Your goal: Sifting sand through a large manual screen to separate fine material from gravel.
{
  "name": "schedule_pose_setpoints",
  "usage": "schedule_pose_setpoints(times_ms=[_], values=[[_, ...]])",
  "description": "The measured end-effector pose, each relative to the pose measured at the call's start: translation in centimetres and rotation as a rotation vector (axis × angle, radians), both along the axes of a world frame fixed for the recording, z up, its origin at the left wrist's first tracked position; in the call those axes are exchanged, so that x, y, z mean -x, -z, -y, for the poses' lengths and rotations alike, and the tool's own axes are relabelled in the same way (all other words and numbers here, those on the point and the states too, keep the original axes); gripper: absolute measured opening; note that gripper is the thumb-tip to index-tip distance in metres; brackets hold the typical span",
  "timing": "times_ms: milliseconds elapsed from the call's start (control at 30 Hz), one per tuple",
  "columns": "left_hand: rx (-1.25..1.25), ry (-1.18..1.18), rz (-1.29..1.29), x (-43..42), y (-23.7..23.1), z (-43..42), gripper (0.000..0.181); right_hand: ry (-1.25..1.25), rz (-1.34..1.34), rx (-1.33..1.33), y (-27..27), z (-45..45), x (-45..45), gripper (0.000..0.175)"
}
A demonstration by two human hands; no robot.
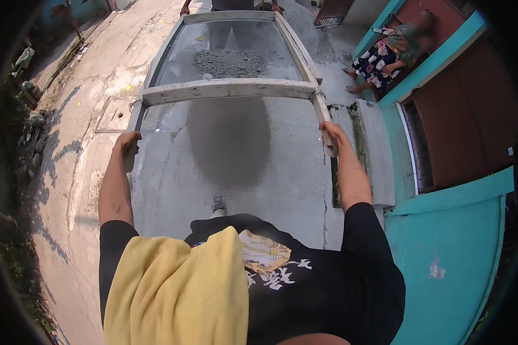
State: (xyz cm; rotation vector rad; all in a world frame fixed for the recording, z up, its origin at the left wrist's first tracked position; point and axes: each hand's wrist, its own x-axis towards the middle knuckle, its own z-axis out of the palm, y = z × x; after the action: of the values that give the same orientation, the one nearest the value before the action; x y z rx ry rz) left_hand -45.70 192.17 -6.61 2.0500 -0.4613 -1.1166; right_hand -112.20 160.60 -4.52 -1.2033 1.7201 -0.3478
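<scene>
A wooden-framed sieve screen (228,88) is held above the concrete between me and a person facing me. My left hand (127,143) is closed around the end of its left side rail. On the opposite side, my right hand (333,133) grips the right rail end, whose wood looks worn. Coarse grey gravel (228,64) lies on the mesh (172,64) beyond the near crossbar. Under the frame's open near end, a dark grey oval patch (228,138) covers the ground; I cannot tell whether it is fine sand or damp concrete.
The co-worker's hands (185,9) hold the far corners. At right, a seated person (388,60) holds a phone beside a turquoise wall (444,258). A concrete step (373,151) borders the right side. Plants and stones (36,142) line the left edge. A yellow cloth (181,289) hangs over my chest.
</scene>
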Motion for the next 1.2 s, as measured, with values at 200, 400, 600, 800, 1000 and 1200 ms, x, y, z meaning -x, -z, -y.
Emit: schedule_pose_setpoints(times_ms=[200,400,600,800,1000,1200], values=[[-0.077,-0.041,0.101,2.2,1.8,-2.8,0.038,-0.029,-0.02,-0.04,1.9,-3.2,0.2,0.035],[-0.211,-0.192,0.135,13.2,13.6,-22.0,0.032,0.135,-0.004,-0.028,17.1,-23.3,10.4,0.024],[-0.273,-0.194,0.28,16.0,13.8,-24.4,0.042,0.258,-0.108,-0.063,17.8,-28.3,13.2,0.027],[-0.182,-0.144,0.116,5.6,11.7,-11.4,0.034,0.111,-0.091,-0.022,11.5,-12.1,2.1,0.027],[-0.051,-0.02,0.08,-3.3,-3.3,1.8,0.038,0.009,0.072,0.033,-1.9,0.8,-3.6,0.034],[-0.139,-0.091,0.142,4.2,7.7,-8.4,0.037,0.057,0.082,0.032,9.1,-8.9,1.4,0.032]])
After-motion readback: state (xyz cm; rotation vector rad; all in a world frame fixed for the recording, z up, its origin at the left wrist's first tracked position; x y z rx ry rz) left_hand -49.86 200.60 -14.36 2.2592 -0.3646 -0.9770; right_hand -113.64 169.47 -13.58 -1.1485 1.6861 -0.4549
